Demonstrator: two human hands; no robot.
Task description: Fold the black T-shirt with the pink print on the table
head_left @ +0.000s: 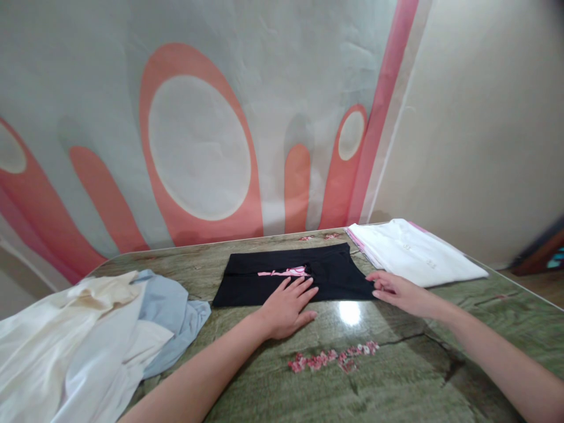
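Observation:
A black shirt (pixel 264 292) lies folded into a flat oblong in the middle of the table, with a pink and white print (pixel 296 271) facing up. Flat on its near edge, fingers spread over the cloth below the print, rests my left hand (pixel 288 308). My right hand (pixel 399 292) is at the shirt's right end, thumb and fingers pinched together on the near corner. The bit of cloth between those fingertips is mostly hidden.
To the right, a stack of folded clothes (pixel 409 252) has a white one on top. Loose cream, white and light blue clothes (pixel 88 341) lie heaped at the left. The greenish tabletop (pixel 264 376) bears a pink blossom pattern, and a painted wall (pixel 273 88) stands behind it.

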